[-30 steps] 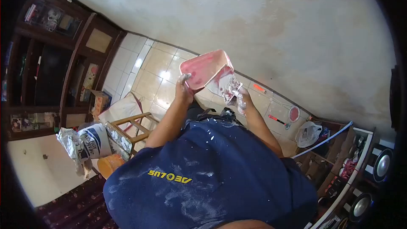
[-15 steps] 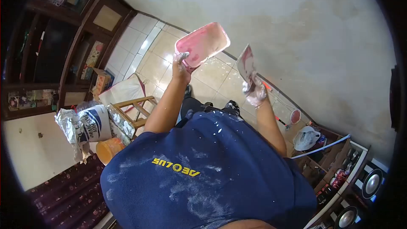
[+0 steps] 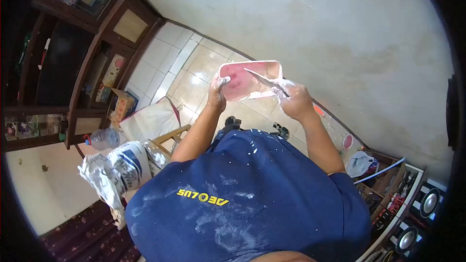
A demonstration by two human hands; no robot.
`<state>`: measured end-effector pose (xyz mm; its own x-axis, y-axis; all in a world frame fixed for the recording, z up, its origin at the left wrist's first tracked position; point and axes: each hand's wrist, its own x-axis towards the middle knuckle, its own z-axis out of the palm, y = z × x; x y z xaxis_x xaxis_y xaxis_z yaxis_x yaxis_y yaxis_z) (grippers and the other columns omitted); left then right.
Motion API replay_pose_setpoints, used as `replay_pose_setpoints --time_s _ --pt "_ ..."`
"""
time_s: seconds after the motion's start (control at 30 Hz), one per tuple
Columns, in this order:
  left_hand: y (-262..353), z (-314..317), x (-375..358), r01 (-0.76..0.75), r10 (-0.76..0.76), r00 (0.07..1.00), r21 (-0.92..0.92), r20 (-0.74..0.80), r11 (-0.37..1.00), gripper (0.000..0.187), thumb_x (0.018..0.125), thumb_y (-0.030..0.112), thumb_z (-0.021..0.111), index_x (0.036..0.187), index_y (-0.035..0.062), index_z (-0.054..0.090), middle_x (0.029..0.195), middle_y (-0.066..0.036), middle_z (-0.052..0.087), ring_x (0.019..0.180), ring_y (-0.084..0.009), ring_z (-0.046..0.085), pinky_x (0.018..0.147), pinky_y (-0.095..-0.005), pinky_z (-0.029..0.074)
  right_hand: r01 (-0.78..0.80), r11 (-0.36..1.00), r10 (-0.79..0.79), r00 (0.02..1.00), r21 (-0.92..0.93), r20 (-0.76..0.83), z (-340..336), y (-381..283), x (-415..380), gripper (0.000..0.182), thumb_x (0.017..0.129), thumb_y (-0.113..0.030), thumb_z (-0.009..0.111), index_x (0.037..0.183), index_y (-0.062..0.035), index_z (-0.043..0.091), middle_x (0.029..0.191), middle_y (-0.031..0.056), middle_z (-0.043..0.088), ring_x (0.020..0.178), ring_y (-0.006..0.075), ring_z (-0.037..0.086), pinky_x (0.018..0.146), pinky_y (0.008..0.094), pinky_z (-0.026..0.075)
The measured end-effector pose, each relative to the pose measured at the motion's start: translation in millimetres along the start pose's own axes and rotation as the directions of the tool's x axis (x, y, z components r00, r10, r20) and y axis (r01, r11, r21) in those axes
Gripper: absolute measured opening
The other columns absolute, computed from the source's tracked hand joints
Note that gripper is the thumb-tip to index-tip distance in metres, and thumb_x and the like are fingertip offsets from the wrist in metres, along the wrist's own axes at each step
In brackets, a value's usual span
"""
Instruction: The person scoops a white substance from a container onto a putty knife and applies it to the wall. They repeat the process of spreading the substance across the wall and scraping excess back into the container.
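Note:
My left hand (image 3: 218,90) grips the left end of a pink tray (image 3: 238,80) smeared with white paste, its thumb over the rim. My right hand (image 3: 295,99), coated with white paste, is closed round a flat scraper (image 3: 260,78). The scraper's blade reaches over the right part of the tray and is seen nearly edge-on. Whether the blade touches the tray's inside I cannot tell. Both hands are in front of my body, above the tiled floor.
A plastered wall (image 3: 340,34) rises ahead. Dark wooden cabinets (image 3: 92,34) stand at the left, with a water bottle (image 3: 104,139), an open white bag (image 3: 128,167) and a wooden stool (image 3: 170,138) nearer me. At the right are a shelf (image 3: 405,189) and a plastic bag (image 3: 359,164).
The tray has moved right and down and is turned more level. My right hand has brought the scraper from beside the tray to over it. The view has shifted slightly.

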<state>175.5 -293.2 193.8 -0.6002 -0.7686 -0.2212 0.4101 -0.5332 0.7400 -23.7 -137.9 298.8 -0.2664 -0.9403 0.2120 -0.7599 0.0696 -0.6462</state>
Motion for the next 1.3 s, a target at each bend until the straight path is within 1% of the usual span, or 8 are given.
replay_pose_setpoints --time_s 0.23,0.4,0.63,0.7,0.8,0.9,1.0,1.3 --pt "60 -69 -3 0.071 -0.069 0.992 0.02 -0.103 0.997 0.028 0.079 0.013 0.056 0.106 0.0068 0.055 0.1 -0.005 0.057 0.093 -0.0166 0.057 0.083 -0.0316 0.048 -0.082 0.989 0.094 0.991 0.123 -0.093 61 -71 43 0.018 0.081 -0.014 0.062 0.092 -0.0003 0.066 0.082 0.0212 0.064 0.07 0.0391 0.06 0.063 0.0389 0.048" --pt "95 -94 7 0.108 -0.103 0.989 0.039 -0.106 0.993 0.026 0.081 0.018 0.058 0.105 0.0074 0.055 0.098 -0.005 0.057 0.095 -0.0183 0.057 0.082 -0.0332 0.048 -0.232 0.964 0.243 0.967 0.133 -0.079 83 -52 57 0.018 0.083 -0.012 0.062 0.094 0.0014 0.067 0.074 0.0118 0.067 0.062 0.0121 0.056 0.059 0.0309 0.045" --pt "105 -110 46 0.075 -0.073 0.996 0.059 -0.044 0.995 0.028 0.079 0.014 0.055 0.106 0.0075 0.052 0.095 -0.006 0.055 0.092 -0.0183 0.057 0.083 -0.0338 0.048 -0.471 0.818 0.52 0.851 0.33 -0.077 92 -39 71 0.023 0.084 -0.019 0.064 0.088 0.0027 0.066 0.066 0.0144 0.064 0.056 0.014 0.055 0.054 0.0316 0.044" --pt "114 -106 63 0.132 -0.13 0.99 0.036 -0.045 0.991 0.029 0.078 0.012 0.055 0.106 0.0063 0.053 0.095 -0.005 0.056 0.092 -0.0162 0.056 0.083 -0.0325 0.047 -0.39 0.831 0.462 0.881 0.396 -0.103 91 -49 87 0.021 0.083 -0.018 0.064 0.091 0.0011 0.067 0.072 0.0162 0.066 0.058 0.0184 0.059 0.055 0.0325 0.046" --pt "122 -106 104 -0.03 0.024 0.999 0.315 0.021 0.949 0.03 0.078 0.011 0.058 0.106 0.0024 0.055 0.095 -0.005 0.06 0.088 -0.0141 0.057 0.079 -0.0296 0.048 -0.242 0.968 0.24 0.97 0.07 0.036 86 -52 119 0.014 0.08 -0.014 0.063 0.084 -0.0008 0.066 0.075 0.02 0.062 0.064 0.0382 0.058 0.058 0.0391 0.046" --pt "154 -93 145 -0.029 -0.007 0.996 0.394 0.091 0.919 0.031 0.079 0.011 0.059 0.108 0.0011 0.056 0.096 -0.006 0.061 0.087 -0.0147 0.059 0.078 -0.0294 0.048 -0.081 0.997 0.082 0.996 0.006 -0.044 97 -33 165 0.018 0.079 -0.014 0.065 0.09 0.0 0.067 0.075 0.0198 0.063 0.065 0.0291 0.063 0.061 0.0354 0.048" --pt "184 -87 181 0.062 -0.089 0.994 0.313 0.071 0.948 0.032 0.078 0.01 0.059 0.109 0.0006 0.058 0.097 -0.006 0.062 0.088 -0.0151 0.059 0.078 -0.0293 0.048 -0.075 0.996 0.08 0.988 0.039 -0.136 85 -46 221 0.012 0.072 -0.012 0.062 0.078 -0.002 0.065 0.074 0.0194 0.061 0.068 0.0402 0.058 0.06 0.0446 0.046" --pt "243 -92 245 0.067 -0.061 0.998 0.33 -0.028 0.942 0.036 0.076 0.009 0.06 0.111 0.0005 0.058 0.099 -0.006 0.063 0.089 -0.0161 0.06 0.08 -0.0291 0.048 0.168 0.984 -0.17 0.985 -0.06 -0.038 125 -45 345 0.014 0.072 -0.018 0.061 0.075 -0.0061 0.066 0.071 0.0164 0.063 0.065 0.0363 0.06 0.062 0.0449 0.05"
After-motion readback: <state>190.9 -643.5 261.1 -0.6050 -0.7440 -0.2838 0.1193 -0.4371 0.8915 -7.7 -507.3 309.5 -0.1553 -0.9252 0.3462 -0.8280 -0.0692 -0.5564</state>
